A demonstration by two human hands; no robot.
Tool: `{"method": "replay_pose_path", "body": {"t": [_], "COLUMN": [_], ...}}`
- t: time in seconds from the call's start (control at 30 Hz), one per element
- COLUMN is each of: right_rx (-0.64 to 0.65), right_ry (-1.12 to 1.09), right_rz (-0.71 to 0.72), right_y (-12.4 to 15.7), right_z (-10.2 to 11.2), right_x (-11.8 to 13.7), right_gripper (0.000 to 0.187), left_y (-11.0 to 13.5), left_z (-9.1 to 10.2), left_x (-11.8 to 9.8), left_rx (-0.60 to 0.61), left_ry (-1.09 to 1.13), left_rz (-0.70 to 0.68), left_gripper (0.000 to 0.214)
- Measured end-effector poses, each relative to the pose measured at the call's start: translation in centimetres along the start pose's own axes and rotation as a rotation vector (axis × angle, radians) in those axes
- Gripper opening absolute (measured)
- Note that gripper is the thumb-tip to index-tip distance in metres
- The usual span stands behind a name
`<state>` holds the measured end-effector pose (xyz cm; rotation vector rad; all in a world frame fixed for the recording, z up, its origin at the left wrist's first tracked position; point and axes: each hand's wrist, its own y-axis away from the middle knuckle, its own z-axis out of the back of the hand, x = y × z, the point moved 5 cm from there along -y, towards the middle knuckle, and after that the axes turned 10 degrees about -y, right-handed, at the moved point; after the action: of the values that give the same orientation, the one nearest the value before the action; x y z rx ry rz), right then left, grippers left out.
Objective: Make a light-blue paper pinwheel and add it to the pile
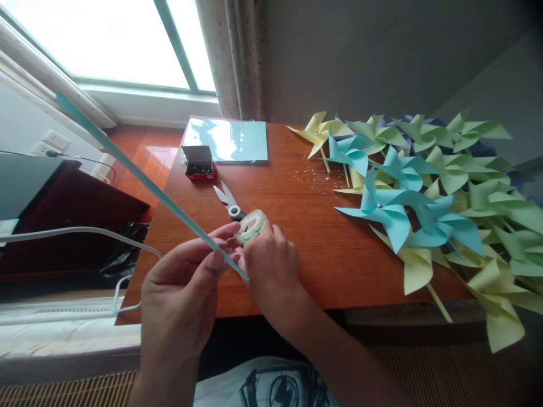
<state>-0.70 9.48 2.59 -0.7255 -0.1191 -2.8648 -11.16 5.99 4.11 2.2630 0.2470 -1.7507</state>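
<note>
A thin teal paper stick [155, 189] slants from upper left down to the middle. My left hand [182, 288] pinches it near its lower end, between thumb and fingers. A roll of clear tape [251, 226] with a pale green edge is in my right hand [274, 263], whose fingers close round it. The two hands meet close together over the table, and the fingertips between them are partly hidden. Just beyond the tape lie scissors [229, 200] with spread blades and a dark handle partly covered.
Behind the scissors stands an open red box [201, 164] of small dark items, before a pack of light blue paper [237, 140]. Several paper pinwheels, such as a blue one [379, 208], crowd the right of the wooden table [314, 271]. Small bits [316, 180] are scattered near them.
</note>
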Motion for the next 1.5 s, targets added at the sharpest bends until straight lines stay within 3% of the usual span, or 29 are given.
{"method": "replay_pose_path", "body": {"t": [0.23, 0.53, 0.73, 0.87, 0.93, 1.03, 1.17, 1.37, 1.5], "right_rx": [-0.08, -0.043, -0.125, -0.202, -0.288, -0.429, -0.395, -0.434, -0.431], "right_ry": [0.069, 0.079, 0.171, 0.207, 0.157, -0.04, -0.195, -0.155, -0.165], "right_rz": [0.03, -0.069, -0.207, -0.213, -0.156, -0.001, 0.182, 0.22, 0.206], "right_y": [0.3, 1.7, 3.6, 5.0, 5.5, 5.8, 5.0, 4.3, 4.3], "right_z": [0.8, 0.7, 2.8, 4.5, 5.5, 6.7, 6.6, 5.7, 5.4], "right_x": [-1.3, -3.0, -9.1, -12.2, -11.8, -9.3, -6.0, -5.7, -6.0], "right_gripper": [0.016, 0.023, 0.022, 0.025, 0.028, 0.033, 0.045, 0.033, 0.035], "left_y": [0.1, 0.2, 0.2, 0.0, 0.0, 0.3, 0.8, 1.0, 1.0], "left_z": [0.0, -0.6, -1.0, -1.7, -2.1, -2.7, -3.2, -3.3, -3.4], "left_x": [-0.1, 0.2, 1.1, 2.0, 2.5, 2.9, 3.2, 3.3, 2.9], "left_rx": [-0.015, 0.033, 0.052, 0.075, 0.09, 0.146, 0.201, 0.206, 0.218], "left_ry": [-0.01, 0.002, -0.036, -0.043, -0.043, -0.039, -0.059, -0.092, -0.128], "left_rz": [0.014, 0.017, 0.091, 0.119, 0.131, 0.132, 0.091, 0.059, 0.038], "left_gripper": [0.007, 0.009, 0.012, 0.01, 0.01, 0.009, 0.012, 0.014, 0.012]}}
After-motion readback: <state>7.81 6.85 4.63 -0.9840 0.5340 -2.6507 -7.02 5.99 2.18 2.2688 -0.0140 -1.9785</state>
